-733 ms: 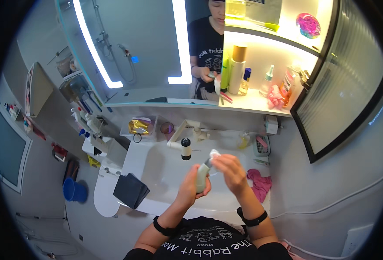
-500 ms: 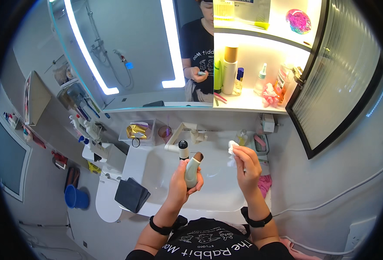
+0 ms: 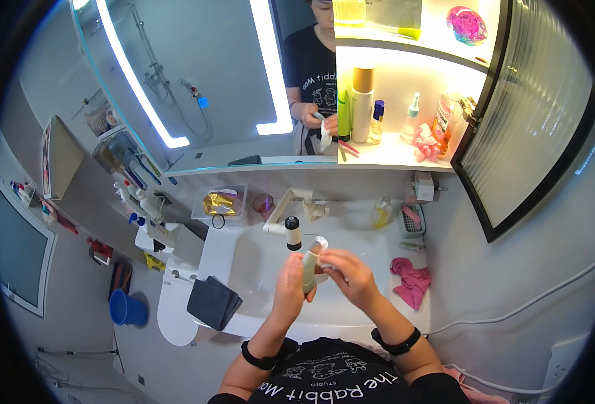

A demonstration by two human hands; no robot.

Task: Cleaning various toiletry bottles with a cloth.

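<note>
Over the white sink point(image 3: 260, 296), my left hand point(image 3: 288, 286) is closed around a pale green handheld device point(image 3: 309, 273) with a brown end, held tilted upward. My right hand point(image 3: 352, 277) has its fingertips pinched at the device's brown end, pressing a white tissue there. Those fingers hide most of the tissue; the tissue's reflection point(image 3: 325, 140) hangs below the hand in the mirror. Just beyond my left hand is the black-and-cream spout head point(image 3: 292, 233) of the faucet point(image 3: 304, 198).
Grey cloths point(image 3: 211, 303) lie on the sink's left edge, a pink cloth point(image 3: 412, 281) on its right. Behind are a clear bin point(image 3: 240, 217), a cup point(image 3: 263, 203) and a soap bottle point(image 3: 382, 212). An open cabinet door point(image 3: 523, 148) juts out at upper right.
My right hand has moved left and down, bringing the tissue from the sink's right side onto the device's brown end. The left hand has turned the device more upright.
</note>
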